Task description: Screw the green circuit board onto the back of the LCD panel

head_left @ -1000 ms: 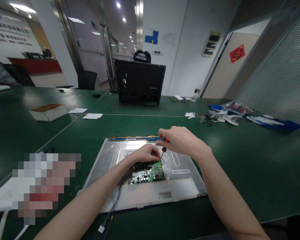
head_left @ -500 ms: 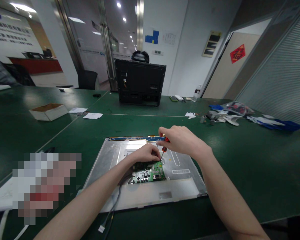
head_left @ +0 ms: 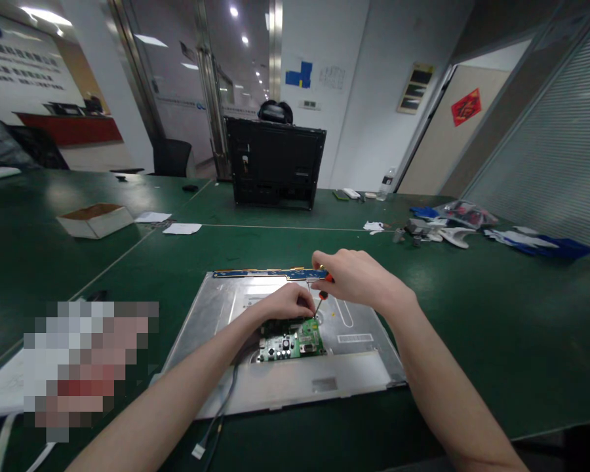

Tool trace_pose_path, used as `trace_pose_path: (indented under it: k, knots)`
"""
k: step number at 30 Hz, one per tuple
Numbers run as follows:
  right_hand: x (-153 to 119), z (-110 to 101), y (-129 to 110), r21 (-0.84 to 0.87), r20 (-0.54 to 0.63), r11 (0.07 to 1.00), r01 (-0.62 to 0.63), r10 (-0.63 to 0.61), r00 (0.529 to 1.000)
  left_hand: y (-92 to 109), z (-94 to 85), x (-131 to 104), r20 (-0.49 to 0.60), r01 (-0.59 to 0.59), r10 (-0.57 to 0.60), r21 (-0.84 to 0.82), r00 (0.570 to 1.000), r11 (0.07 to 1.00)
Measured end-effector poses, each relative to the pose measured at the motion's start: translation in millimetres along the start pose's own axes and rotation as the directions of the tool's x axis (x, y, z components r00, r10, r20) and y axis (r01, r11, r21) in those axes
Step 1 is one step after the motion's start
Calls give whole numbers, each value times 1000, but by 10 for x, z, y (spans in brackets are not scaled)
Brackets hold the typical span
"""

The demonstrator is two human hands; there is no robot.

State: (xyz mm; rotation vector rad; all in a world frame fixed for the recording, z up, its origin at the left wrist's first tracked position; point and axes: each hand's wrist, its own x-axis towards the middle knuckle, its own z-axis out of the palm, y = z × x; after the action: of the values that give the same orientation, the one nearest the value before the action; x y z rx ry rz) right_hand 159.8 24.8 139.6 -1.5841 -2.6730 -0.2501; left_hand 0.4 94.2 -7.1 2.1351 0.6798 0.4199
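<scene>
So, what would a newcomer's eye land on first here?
Probably the green circuit board on the silvery panel, front and centre, with the right hand holding a red-and-black screwdriver tip-down near the board's far right corner. Beyond them, a big black housing stands upright on the table. Far right, a red diamond-shaped sign brightens the door.

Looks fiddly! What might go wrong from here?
The screwdriver might slip and jab the left fingers, which are close to its tip. A slip might also scratch the green circuit board. The loose cable beside the left forearm could get snagged if that arm moves.
</scene>
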Motion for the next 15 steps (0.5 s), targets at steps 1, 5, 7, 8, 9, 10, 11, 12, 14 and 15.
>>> trace_pose_path:
  k: [1, 5, 7, 8, 9, 10, 11, 12, 14, 15]
  knots:
    - [-3, -1, 4, 0, 7, 1000, 2, -2, 1000, -3, 2, 0, 0, -2, 2, -4, 1000, 1000]
    - [-37, -16, 10, 82, 12, 992, 94, -95, 995, -19, 5, 2, -10, -6, 6, 2, 1000, 1000]
    - [-46, -20, 9, 115, 8, 985, 127, -128, 992, -23, 6, 3, -22, -9, 9, 14, 1000, 1000]
    - [-45, -19, 8, 121, 8, 985, 125, -127, 992, -22, 6, 3, -24, -9, 9, 18, 1000, 1000]
    - [-41, -17, 8, 120, 11, 986, 115, -118, 993, -20, 6, 3, -23, -7, 8, 19, 1000, 1000]
    - [-34, -12, 8, 114, 15, 988, 99, -102, 995, -16, 5, 2, -21, -4, 5, 20, 1000, 1000]
    - [-25, -5, 8, 100, 17, 992, 79, -81, 997, -11, 5, 1, -17, -2, 2, 19, 1000, 1000]
    - [-14, 3, 9, 80, 15, 995, 57, -59, 998, -6, 4, 0, -13, 0, 0, 15, 1000, 1000]
    - [7, 19, 9, 38, 4, 999, 26, -26, 1000, 4, 2, -2, -6, 2, -2, 5, 1000, 1000]
    - [15, 25, 8, 21, -3, 1000, 17, -17, 1000, 9, 0, -3, -2, 2, -2, 1, 1000, 1000]
